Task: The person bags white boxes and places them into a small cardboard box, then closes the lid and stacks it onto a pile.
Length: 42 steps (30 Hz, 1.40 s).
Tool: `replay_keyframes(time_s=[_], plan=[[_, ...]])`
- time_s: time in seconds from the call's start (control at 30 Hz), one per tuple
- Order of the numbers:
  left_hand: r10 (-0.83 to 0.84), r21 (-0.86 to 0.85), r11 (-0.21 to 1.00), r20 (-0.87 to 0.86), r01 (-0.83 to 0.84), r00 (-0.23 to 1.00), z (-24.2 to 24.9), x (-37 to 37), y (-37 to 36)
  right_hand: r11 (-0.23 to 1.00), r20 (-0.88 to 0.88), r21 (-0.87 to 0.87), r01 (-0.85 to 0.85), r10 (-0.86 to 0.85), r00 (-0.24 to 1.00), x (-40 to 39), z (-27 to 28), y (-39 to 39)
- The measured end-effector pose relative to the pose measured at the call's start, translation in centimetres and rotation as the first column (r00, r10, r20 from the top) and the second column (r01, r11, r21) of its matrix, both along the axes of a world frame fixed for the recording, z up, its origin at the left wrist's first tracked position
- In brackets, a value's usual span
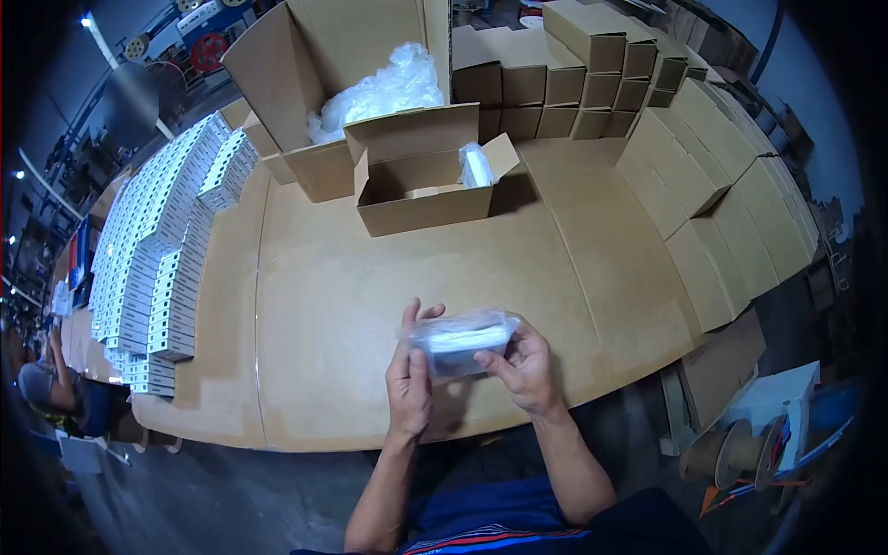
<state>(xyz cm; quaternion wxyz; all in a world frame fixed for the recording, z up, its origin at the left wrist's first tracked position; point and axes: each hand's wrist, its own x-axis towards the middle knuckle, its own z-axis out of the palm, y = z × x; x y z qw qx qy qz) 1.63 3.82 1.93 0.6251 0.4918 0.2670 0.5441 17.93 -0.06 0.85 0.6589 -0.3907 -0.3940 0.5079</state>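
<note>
Between my two hands, above the front part of the cardboard-covered table [407, 268], is a white item in clear plastic wrap [462, 339]. My left hand [410, 379] holds its left end, with the thumb on the near side and some fingers raised behind. My right hand [525, 368] grips the right end, its thumb lying across the front. Beyond them stands an open brown box [425, 215] with its flaps up. A wrapped white item [476, 166] sticks up at that box's right end, and something pale lies low inside.
A large open carton [319, 176] holding clear plastic bags [393, 88] stands at the back. Small white boxes [162, 213] are stacked at left. Brown boxes [601, 90] fill the back right, with more [703, 194] at right. Spools [740, 453] stand lower right; a person [51, 384] is far left.
</note>
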Motion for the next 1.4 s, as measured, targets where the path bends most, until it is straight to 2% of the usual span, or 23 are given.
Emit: replay_keyframes(time_s=[0.07,0.1,0.2,0.23,0.33,0.37,0.47,0.5,0.6,0.63,0.73,0.8,0.87,1.0,1.13,1.23,1.27,1.3,1.33,1.37,1.4], plan=[[0.011,0.090,0.996,-0.199,0.007,0.980,0.9,-0.5,-0.1,0.998,0.042,0.059,0.000,-0.002,0.999,0.4,0.1,0.0],[0.033,0.082,0.997,-0.228,-0.015,0.973,1.4,-0.3,-0.2,0.997,0.076,0.074,-0.005,-0.001,0.997,0.7,-0.2,-0.1],[-0.109,-0.075,0.993,-0.198,0.096,0.974,0.2,-0.6,-0.3,0.995,0.107,0.089,-0.036,0.026,0.994,1.0,-0.2,-0.1],[-0.079,-0.154,0.986,-0.115,0.060,0.990,0.2,-0.5,-0.6,0.994,0.104,0.092,-0.051,0.041,0.994,1.0,-0.1,0.0],[-0.036,-0.174,0.985,-0.109,0.017,0.993,-0.1,-0.9,-0.3,0.990,0.168,0.093,-0.109,0.093,0.981,2.0,0.8,0.4],[-0.010,-0.185,0.983,-0.104,-0.009,0.995,0.1,-0.8,-0.4,0.999,0.236,0.001,-0.050,0.048,0.971,2.0,1.7,0.1],[0.043,-0.325,0.944,-0.067,-0.063,0.997,0.2,-0.7,-0.3,0.998,0.084,0.035,0.056,-0.059,0.995,3.0,0.3,0.0],[0.100,-0.350,0.929,-0.083,-0.123,0.991,0.7,-0.6,-0.3,0.987,0.068,0.065,0.147,-0.151,0.986,2.9,0.5,0.3],[0.138,-0.338,0.927,-0.096,-0.163,0.986,0.4,-0.4,0.1,0.951,0.216,0.299,0.077,-0.146,0.965,2.5,1.9,0.4],[0.142,-0.337,0.927,-0.085,-0.163,0.986,0.5,-0.3,0.0,0.956,0.264,0.292,0.001,-0.081,0.961,2.1,1.9,0.4],[0.166,-0.329,0.929,-0.037,-0.169,0.985,0.4,0.1,-0.2,0.997,0.600,0.047,-0.058,0.018,0.799,2.1,2.0,0.2],[0.223,-0.317,0.925,0.008,-0.209,0.975,0.0,0.0,-0.2,0.997,0.502,0.051,-0.055,0.022,0.865,2.0,1.2,0.6],[0.183,-0.342,0.923,-0.008,-0.174,0.983,-0.3,-0.7,0.1,0.999,0.454,0.028,-0.044,0.027,0.891,2.0,0.7,0.8],[0.132,-0.404,0.908,0.017,-0.114,0.991,-0.4,-1.2,0.2,0.993,0.641,0.095,-0.063,-0.013,0.767,2.6,2.5,0.8],[0.105,-0.426,0.902,0.050,-0.074,0.993,0.7,-1.6,0.3,0.995,0.665,0.077,-0.066,-0.002,0.746,2.9,2.5,1.1],[0.030,-0.425,0.904,0.162,0.042,0.986,-0.2,-2.6,0.6,0.994,0.687,0.078,-0.080,0.004,0.726,3.0,2.7,1.3],[0.183,-0.294,0.940,0.010,-0.172,0.983,-0.3,-2.3,0.5,0.994,0.702,0.087,-0.070,-0.011,0.712,3.0,2.7,1.3],[0.348,-0.128,0.923,-0.116,-0.362,0.930,0.1,-1.5,0.5,0.994,0.716,0.095,-0.060,-0.026,0.697,3.1,2.9,1.3],[0.515,0.061,0.855,-0.208,-0.514,0.832,0.3,-1.0,0.5,0.990,0.763,0.132,-0.045,-0.073,0.642,3.3,3.0,1.3],[0.626,0.376,0.775,-0.346,-0.508,0.699,0.0,-2.0,0.6,0.985,0.803,0.168,-0.032,-0.118,0.584,3.5,3.3,1.3],[0.629,0.532,0.749,-0.385,-0.394,0.675,0.4,-2.4,0.8,0.978,0.837,0.207,-0.022,-0.165,0.522,3.5,3.6,1.5]])
